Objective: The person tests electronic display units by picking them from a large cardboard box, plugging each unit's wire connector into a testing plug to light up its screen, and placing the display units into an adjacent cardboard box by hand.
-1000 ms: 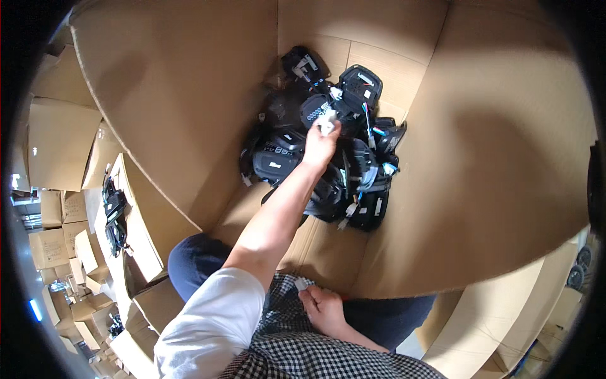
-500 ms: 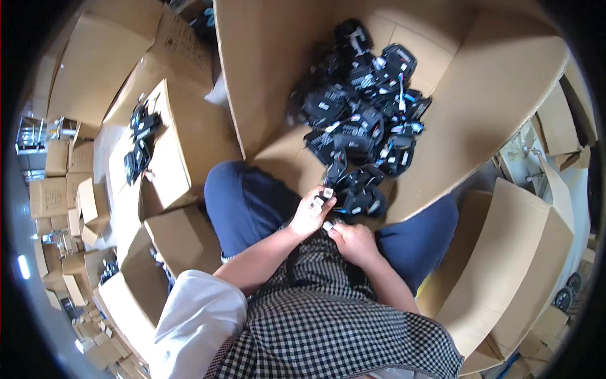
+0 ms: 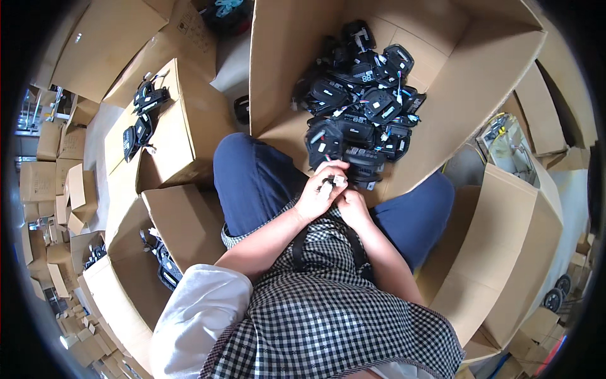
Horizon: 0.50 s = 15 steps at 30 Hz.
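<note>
A big open cardboard box (image 3: pixel 290 76) in front of me holds a heap of several black plastic devices (image 3: pixel 363 107) with short wires and white connectors. My left hand (image 3: pixel 319 192) is closed on a small black and white connector piece (image 3: pixel 331 181) over my lap, at the box's near edge. Just beside it, my right hand (image 3: pixel 351 205) touches the same piece with fingers curled. A black device (image 3: pixel 325 142) lies directly above both hands.
Brown cartons crowd my left: one (image 3: pixel 183 120) carries a few black devices (image 3: pixel 142 117) on its flap, another (image 3: pixel 126 284) below holds more. A tall carton (image 3: pixel 505 246) stands at my right knee. Small boxes pile up at the far left.
My left arm has pulled back from the heap in the big box to my lap, bringing a small piece. Both hands have met on it, and my view has tilted downward.
</note>
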{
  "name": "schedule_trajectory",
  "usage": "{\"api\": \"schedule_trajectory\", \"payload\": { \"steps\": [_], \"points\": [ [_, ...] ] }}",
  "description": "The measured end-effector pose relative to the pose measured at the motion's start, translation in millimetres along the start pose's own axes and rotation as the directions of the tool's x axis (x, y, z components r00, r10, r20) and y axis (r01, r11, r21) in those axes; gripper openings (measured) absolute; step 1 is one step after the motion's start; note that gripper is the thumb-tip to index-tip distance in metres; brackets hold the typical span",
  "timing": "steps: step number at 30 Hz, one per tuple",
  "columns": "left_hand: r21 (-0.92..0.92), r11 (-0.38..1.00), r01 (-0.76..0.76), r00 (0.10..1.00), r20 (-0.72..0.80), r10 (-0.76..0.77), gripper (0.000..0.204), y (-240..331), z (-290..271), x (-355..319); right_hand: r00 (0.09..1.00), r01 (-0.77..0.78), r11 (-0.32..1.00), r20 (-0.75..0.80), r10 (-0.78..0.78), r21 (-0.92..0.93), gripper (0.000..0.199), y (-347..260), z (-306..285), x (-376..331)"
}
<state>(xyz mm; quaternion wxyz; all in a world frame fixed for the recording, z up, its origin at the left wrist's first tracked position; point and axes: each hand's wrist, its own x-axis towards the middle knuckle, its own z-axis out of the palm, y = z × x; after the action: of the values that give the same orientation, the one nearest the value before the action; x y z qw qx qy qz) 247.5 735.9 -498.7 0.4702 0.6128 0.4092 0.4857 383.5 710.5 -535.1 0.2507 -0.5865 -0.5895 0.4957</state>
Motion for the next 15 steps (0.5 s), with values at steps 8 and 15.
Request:
{"api": "schedule_trajectory", "payload": {
  "steps": [8, 15],
  "points": [
    [0.303, 0.943, 0.137, 0.989, 0.006, -0.146, 0.037, -52, 0, -36, 0.953, 0.055, 0.884, 0.288, 0.092, -0.464, 0.019, 14, -12, 10],
    [0.559, 0.81, 0.178, 0.972, 0.028, -0.233, 0.028, -34, -8, -32, 0.998, -0.061, 0.994, -0.017, 0.059, -0.095, 0.024, -1, -37, -13]
  ]
}}
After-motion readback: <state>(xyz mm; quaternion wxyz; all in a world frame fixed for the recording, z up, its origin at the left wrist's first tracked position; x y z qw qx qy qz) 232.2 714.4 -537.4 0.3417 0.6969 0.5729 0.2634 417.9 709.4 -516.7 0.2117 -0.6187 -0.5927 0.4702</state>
